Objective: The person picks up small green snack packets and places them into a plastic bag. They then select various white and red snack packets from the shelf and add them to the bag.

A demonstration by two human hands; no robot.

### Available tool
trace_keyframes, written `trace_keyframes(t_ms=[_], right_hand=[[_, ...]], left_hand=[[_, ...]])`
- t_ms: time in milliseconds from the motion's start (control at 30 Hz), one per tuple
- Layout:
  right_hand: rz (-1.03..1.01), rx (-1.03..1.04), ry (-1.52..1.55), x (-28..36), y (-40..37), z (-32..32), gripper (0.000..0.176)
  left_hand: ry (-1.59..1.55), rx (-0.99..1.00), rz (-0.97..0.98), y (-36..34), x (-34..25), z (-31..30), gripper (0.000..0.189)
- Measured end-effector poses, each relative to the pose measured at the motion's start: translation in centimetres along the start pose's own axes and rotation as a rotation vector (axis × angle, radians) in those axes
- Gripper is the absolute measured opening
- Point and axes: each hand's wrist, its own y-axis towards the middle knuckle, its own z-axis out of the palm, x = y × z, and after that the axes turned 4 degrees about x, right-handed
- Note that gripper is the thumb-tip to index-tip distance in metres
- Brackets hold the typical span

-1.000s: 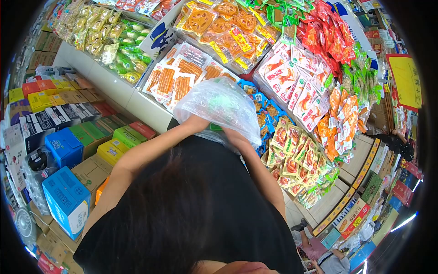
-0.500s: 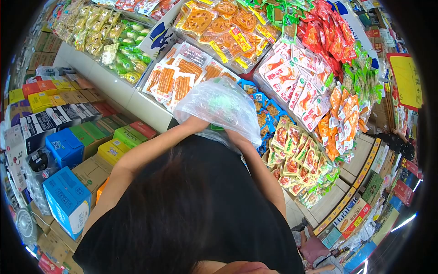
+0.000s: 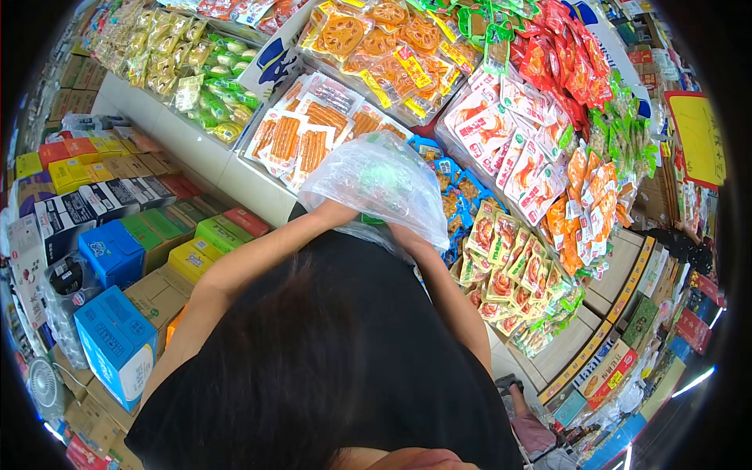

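A clear, crinkled plastic bag (image 3: 368,174) is held in front of my black shirt, with something green showing blurrily through it. My left hand (image 3: 337,212) grips the bag's near edge, its fingertips tucked under the plastic. The bag's near right side covers most of my right hand (image 3: 401,235), so its fingers are hidden. Between the two hands a bit of green shows, which I cannot identify. Just beyond the bag lie flat packs of brown stick snacks (image 3: 291,141). Blue snack packets (image 3: 448,176) are on its right.
Display bins hold lotus-root slice packs (image 3: 342,33), white-and-red packets (image 3: 486,129), red packets (image 3: 560,59) and tan packets (image 3: 501,270). Stacked cartons, including a blue box (image 3: 117,345), stand at left. A yellow sign (image 3: 695,139) hangs at right. A person's leg (image 3: 519,403) shows lower right.
My hands and the bag have barely moved. At the lower right, the other person has shifted, and a leg and shoe now show more plainly.
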Motion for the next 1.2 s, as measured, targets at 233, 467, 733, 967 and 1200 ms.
trace_keyframes(t_ms=[233, 467, 733, 967, 1200], right_hand=[[-0.017, -0.001, 0.013, -0.1, -0.2, -0.1, 0.048], [-0.04, -0.013, 0.026, 0.0, -0.1, -0.1, 0.047], [-0.031, -0.001, 0.023, -0.5, -0.1, 0.2, 0.048], [-0.01, 0.015, -0.006, 0.0, -0.3, -0.2, 0.046], [0.029, 0.04, -0.003, 0.8, -0.4, -0.7, 0.044]], left_hand=[[-0.025, 0.026, -0.014, 0.0, 0.1, -0.1, 0.044], [0.035, 0.004, -0.01, 0.0, 0.4, 0.0, 0.046], [0.001, 0.0, 0.015, -0.1, 0.3, -0.2, 0.047], [0.024, -0.014, 0.032, 0.1, 1.0, -0.1, 0.046], [0.062, 0.004, 0.01, 0.1, 0.8, -0.3, 0.045]])
